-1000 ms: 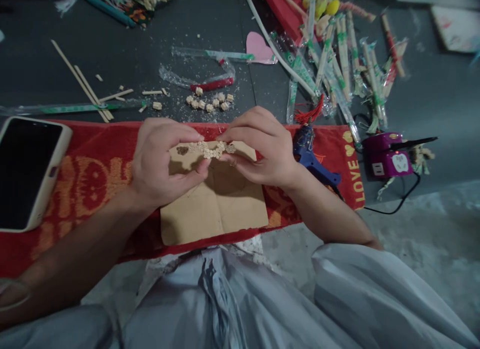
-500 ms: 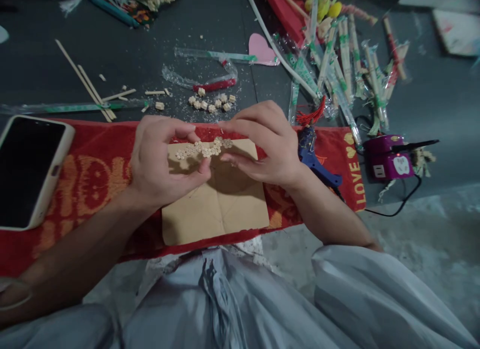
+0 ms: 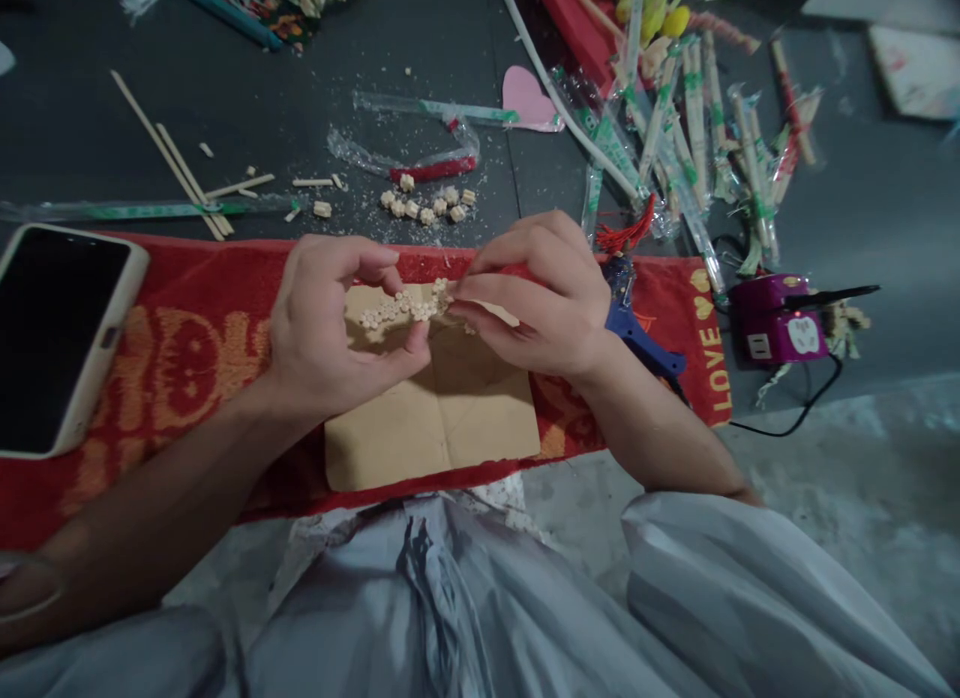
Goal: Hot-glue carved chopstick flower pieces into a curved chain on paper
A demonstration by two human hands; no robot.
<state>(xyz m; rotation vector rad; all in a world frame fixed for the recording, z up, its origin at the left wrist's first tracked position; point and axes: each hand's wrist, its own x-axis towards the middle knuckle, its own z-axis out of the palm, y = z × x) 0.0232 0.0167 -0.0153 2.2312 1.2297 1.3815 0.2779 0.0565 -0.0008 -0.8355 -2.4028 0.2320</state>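
Right hand (image 3: 541, 296) closed in; floret strip (image 3: 405, 306) lies crosswise.

Quick tally: two hands, one left hand (image 3: 326, 318) and one right hand (image 3: 544, 298), and one beaded piece (image 3: 405, 306) (its beads are too small to count, sorry). One cardboard sheet (image 3: 442, 418), one red towel (image 3: 202, 368), one phone (image 3: 60, 338), one blue glue gun (image 3: 641, 340), one purple box (image 3: 761, 323), one pink heart (image 3: 529, 100), one red tassel (image 3: 631, 228). Two long bare sticks (image 3: 139, 113). Pale chunks (image 3: 427, 216): roughly ten clustered, plus one off by itself. Plastic-wrapped sticks (image 3: 694, 103)? Loads, too tangled for a number lol.
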